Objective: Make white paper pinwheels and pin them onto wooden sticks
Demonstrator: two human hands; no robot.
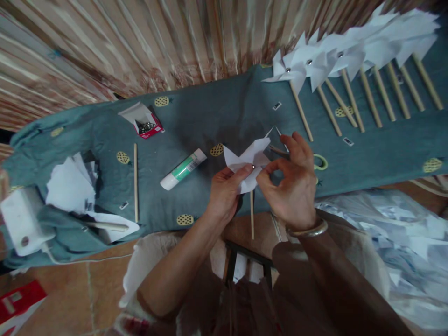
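Both hands meet over the near edge of the table (227,107). The left hand (224,193) presses its thumb on the centre of a paper pinwheel (245,158), and the right hand (294,186) pinches the same paper from the side. Its wooden stick (251,217) points down between the wrists. A glue stick (184,169) lies just to the left. Behind the right hand lies, I think, a pair of scissors (320,162).

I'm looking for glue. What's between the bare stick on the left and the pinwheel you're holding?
Head view: a glue stick lies on the cloth between wooden stick and pinwheel, touching neither.
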